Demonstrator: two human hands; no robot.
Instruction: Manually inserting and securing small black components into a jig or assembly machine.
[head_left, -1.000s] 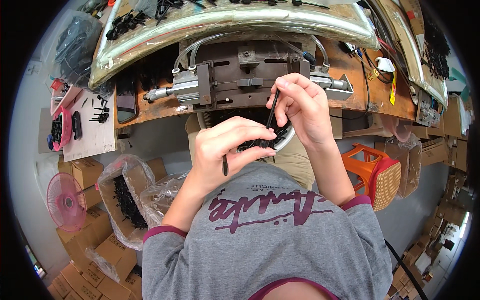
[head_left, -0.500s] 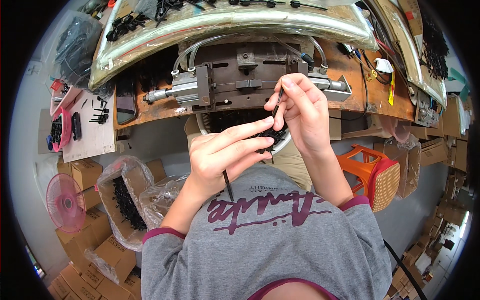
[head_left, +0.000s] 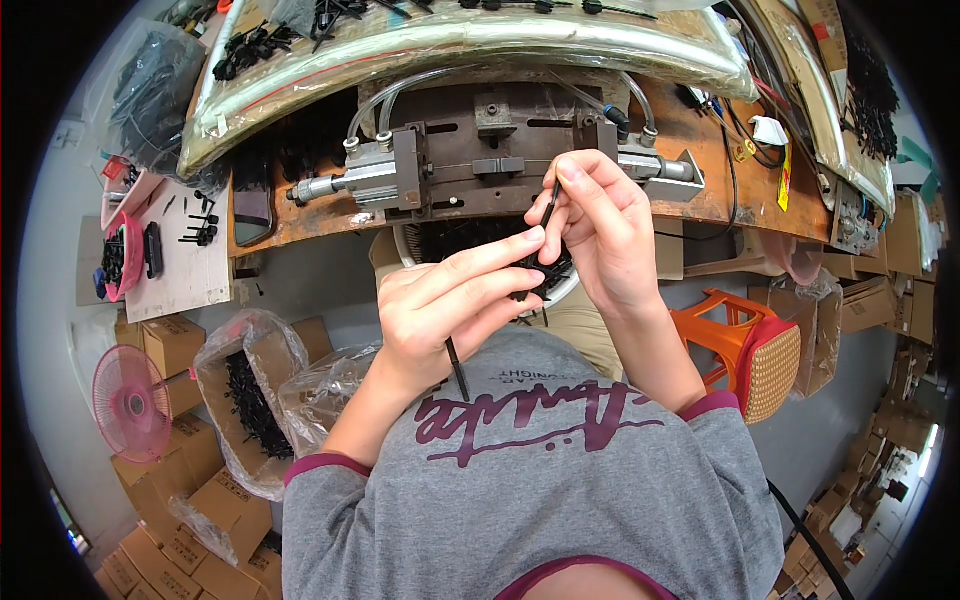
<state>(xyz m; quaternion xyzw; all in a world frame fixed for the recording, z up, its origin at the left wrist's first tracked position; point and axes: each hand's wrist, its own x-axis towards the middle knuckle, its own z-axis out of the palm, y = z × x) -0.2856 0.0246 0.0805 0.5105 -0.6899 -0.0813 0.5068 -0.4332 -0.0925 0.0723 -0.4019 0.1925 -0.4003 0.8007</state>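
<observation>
My right hand (head_left: 605,225) pinches a thin black rod (head_left: 549,208) between thumb and fingertips, just in front of the metal fixture (head_left: 497,167). The rod slants down toward the fingertips of my left hand (head_left: 440,300), which lie close to its lower end; whether they touch it I cannot tell. My left hand is closed round another slim black rod (head_left: 457,370), whose end sticks out below the palm toward my shirt. Dark ends show beside its fingertips, partly hidden. Beneath both hands stands a white-rimmed tub (head_left: 572,290) of black parts.
Metal cylinders (head_left: 372,182) with clear hoses flank the fixture on the wooden bench (head_left: 290,222). A plastic-wrapped shelf (head_left: 470,40) with black parts runs behind. At left are a pink basket (head_left: 125,255), a pink fan (head_left: 132,405) and a lined box (head_left: 255,400); at right, an orange stool (head_left: 735,340).
My right hand has moved slightly left and down with the rod it pinches. My left hand has hardly moved.
</observation>
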